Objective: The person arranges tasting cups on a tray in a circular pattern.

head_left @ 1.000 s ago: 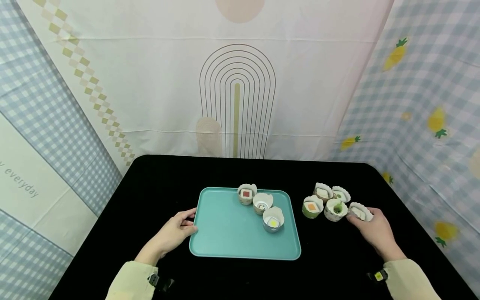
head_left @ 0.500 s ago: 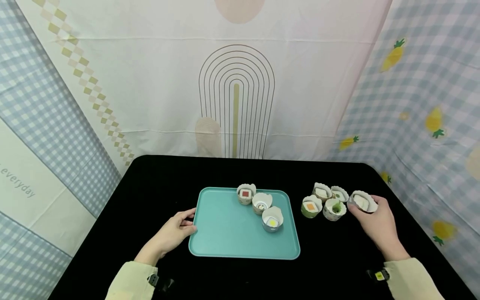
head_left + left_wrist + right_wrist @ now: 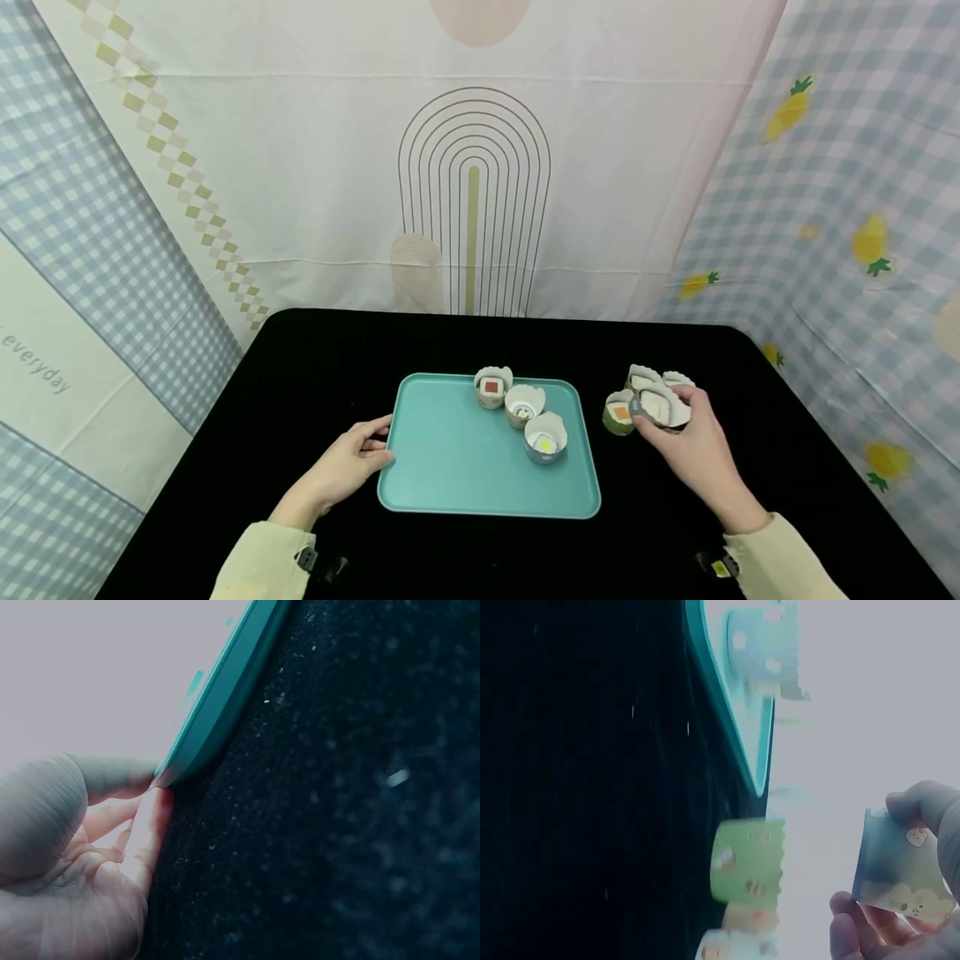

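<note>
My left hand pinches the left rim of a teal tray between thumb and fingers; the left wrist view shows this close up. My right hand grips a blue-grey paper baking cup with something white inside, raised over the other cups on the right. In the right wrist view, thumb and fingers hold this cup, which has small animal faces printed on it. Beneath it, the cup with a green piece is hidden in the head view. Left of it stands a green cup with an orange-topped piece.
Three filled paper cups stand on the tray's right half: one with a red square, a middle one, and one with yellow. Two more cups sit partly hidden behind the held one. The table is black; curtains surround it.
My right hand has lifted the blue-grey cup from the right end of the group and carried it left over the other cups. The left hand and tray stay in place.
</note>
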Motion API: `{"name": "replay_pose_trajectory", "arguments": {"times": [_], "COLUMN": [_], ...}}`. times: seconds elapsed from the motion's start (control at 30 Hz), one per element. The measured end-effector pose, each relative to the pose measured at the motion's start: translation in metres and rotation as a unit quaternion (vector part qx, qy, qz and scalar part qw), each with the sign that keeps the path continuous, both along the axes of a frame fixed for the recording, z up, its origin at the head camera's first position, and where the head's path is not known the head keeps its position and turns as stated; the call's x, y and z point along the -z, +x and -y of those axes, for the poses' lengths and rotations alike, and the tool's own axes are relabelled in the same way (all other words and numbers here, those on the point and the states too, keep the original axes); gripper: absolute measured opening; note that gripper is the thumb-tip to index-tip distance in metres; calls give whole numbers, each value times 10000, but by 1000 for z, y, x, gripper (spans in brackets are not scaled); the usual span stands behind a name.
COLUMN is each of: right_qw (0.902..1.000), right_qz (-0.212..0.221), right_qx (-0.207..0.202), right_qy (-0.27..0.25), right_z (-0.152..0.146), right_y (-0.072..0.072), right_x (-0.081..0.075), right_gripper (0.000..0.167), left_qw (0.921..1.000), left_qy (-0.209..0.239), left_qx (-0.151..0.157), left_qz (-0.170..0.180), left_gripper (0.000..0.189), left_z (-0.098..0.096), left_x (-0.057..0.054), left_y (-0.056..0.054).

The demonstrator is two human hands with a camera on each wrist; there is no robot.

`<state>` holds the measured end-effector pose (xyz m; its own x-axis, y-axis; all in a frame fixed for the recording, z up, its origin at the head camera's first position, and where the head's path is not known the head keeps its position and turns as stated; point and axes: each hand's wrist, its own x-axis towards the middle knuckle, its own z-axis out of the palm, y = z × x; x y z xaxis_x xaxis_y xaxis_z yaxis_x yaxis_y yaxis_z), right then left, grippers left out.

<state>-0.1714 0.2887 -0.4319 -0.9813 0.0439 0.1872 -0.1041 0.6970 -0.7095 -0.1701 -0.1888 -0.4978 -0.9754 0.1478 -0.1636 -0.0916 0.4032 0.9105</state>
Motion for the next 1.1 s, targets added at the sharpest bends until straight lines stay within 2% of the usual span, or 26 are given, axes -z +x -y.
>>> {"name": "replay_pose_trajectory", "arguments": {"times": [0.33,0.63,0.73,0.9,1.1], "right_qw": [9978,9975,9963,9933,9922], "right_qz": [533,369,463,704,571], "right_qx": [-376,-579,-705,-909,-1056], "right_qy": [85,187,164,141,339], "right_z": [43,59,62,69,78], "right_y": [13,23,28,35,39], "right_x": [8,20,21,24,30], "right_gripper": [82,67,63,61,59], "left_qw": [9999,10000,10000,10000,10000], "left_qy": [-94,-87,-86,-81,-92], "left_qx": [16,21,15,5,4], "left_qz": [-68,-43,-34,-11,-32], "left_gripper": [59,59,59,59,59], "left_z": [-1,0,0,1,0], "left_x": [-1,0,0,1,2], "left_y": [0,0,0,0,0]}}
